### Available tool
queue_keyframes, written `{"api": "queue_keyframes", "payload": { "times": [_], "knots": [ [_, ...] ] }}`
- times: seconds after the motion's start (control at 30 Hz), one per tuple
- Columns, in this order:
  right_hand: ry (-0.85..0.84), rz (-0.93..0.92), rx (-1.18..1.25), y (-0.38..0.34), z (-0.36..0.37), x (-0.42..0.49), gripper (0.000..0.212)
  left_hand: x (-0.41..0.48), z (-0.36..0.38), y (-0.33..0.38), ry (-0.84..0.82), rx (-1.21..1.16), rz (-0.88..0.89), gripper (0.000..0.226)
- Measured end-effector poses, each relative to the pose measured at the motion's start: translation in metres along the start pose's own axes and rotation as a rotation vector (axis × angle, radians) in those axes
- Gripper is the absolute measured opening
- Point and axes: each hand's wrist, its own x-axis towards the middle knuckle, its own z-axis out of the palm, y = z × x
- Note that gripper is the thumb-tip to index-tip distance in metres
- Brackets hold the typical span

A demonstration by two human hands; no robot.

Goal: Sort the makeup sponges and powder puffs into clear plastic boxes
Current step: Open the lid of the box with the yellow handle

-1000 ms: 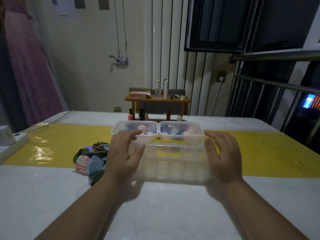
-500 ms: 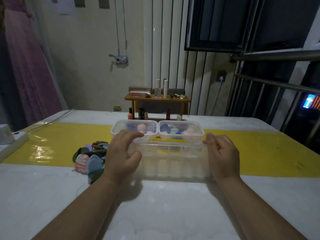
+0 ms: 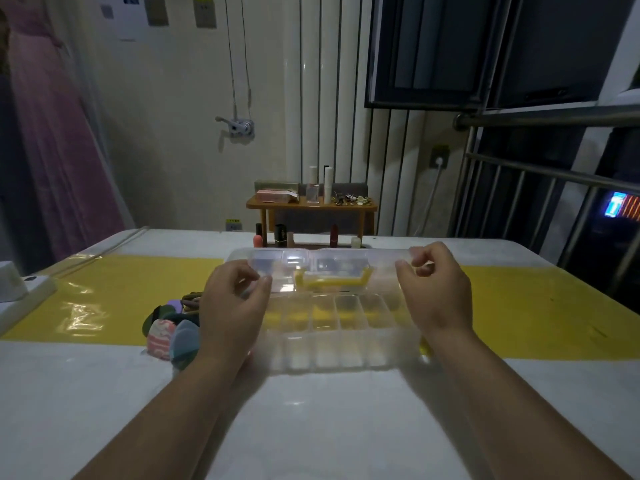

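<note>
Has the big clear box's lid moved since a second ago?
Yes: the lid has swung up, away from the yellow strip, off the clear box.

Half-open clear box lid (image 3: 329, 261) in left hand (image 3: 232, 306) and right hand (image 3: 438, 292); sponges (image 3: 162, 332) beside

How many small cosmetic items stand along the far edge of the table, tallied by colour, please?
Coral-pink item: 1
Black item: 1
Beige item: 1
Dark red item: 1
Cream item: 1
Total: 5
</note>
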Motion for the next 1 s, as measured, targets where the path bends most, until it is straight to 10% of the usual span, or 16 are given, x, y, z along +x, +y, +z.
{"api": "queue_keyframes", "payload": {
  "times": [0.37, 0.53, 1.0],
  "knots": [
    [-0.188, -0.130, -0.399, -0.018, 0.037, -0.003, 0.030, 0.007, -0.001, 0.001, -0.321, -0.198, -0.431, 0.067],
    [-0.502, -0.225, -0.493, -0.019, 0.040, -0.005, 0.040, 0.010, 0.001, -0.004, -0.321, -0.185, -0.475, 0.068],
    [-0.611, -0.199, -0.579, -0.024, 0.039, -0.011, 0.048, 0.012, -0.005, -0.001, -0.363, -0.123, -0.466, 0.067]
  ]
}}
